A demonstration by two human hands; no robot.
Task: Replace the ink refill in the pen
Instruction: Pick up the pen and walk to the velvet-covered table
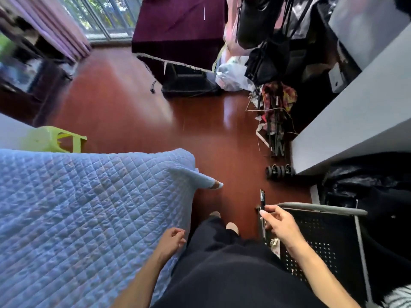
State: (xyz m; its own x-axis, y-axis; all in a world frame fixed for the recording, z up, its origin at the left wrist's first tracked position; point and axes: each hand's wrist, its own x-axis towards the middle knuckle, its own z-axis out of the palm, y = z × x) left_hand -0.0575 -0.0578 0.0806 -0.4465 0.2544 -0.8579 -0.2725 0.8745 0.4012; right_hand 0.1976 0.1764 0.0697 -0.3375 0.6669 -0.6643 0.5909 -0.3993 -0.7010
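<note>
Above the red floor [124, 112], the right hand [281, 225] pinches an upright pen [262, 200]; left hand [171, 240] loosely curled, empty.

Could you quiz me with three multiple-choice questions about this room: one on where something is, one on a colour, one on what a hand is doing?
1. Where is the pen?
A. lying on the quilt
B. in the right hand, above the floor
C. on the green stool

2. What colour is the quilt on the bed?
A. light blue
B. red
C. white

3. What is the left hand doing?
A. gripping the pen
B. holding a bag
C. holding nothing, loosely curled at the bed's edge

Answers:
1 B: the right hand pinches the dark pen, whose tip points away over the red-brown floor.
2 A: the quilt is light blue with diamond stitching.
3 C: the left hand shows nothing between its fingers and sits beside the quilt.
</note>
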